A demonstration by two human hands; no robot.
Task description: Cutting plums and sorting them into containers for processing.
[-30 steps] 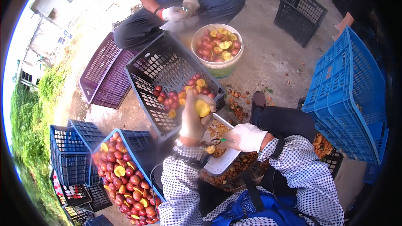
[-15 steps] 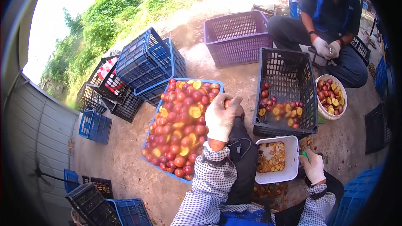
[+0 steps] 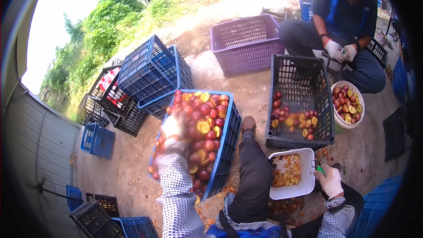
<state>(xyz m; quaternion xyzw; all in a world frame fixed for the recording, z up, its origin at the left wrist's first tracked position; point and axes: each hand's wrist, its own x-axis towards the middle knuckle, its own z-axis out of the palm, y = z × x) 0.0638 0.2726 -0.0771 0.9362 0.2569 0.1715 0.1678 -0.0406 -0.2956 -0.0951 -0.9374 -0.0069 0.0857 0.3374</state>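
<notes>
The blue crate of plums [image 3: 222, 139] sits on the bare ground just left of the person's outstretched leg, heaped with red whole fruit and a few yellow cut halves, too many to count. At the far left several empty crates lie scattered: one small blue crate [image 3: 98, 140] near the grey wall, dark ones beside it, and two big blue crates [image 3: 152, 75] nested on their sides behind the fruit. The left hand [image 3: 172, 128] reaches over the near-left part of the plum heap; it is blurred, so I cannot tell whether its fingers are closed on a plum or merely spread above them. Its checked sleeve runs down to the lower edge. Behind, one purple crate [image 3: 246, 44] stands empty. Right of the leg one white tub [image 3: 291, 174], holding orange-yellow scraps, rests against the knee. Beyond it one black crate [image 3: 302, 99] holds a thin layer of plums and halves along its near side. The right hand [image 3: 329, 180], in a pale glove, is curled shut around a green-handled tool [image 3: 319, 169] just beside the tub's right edge. Farther right one white bucket [image 3: 348, 105] is filled with cut plums, and a seated co-worker [image 3: 346, 13] in blue works with two gloved hands above it.
</notes>
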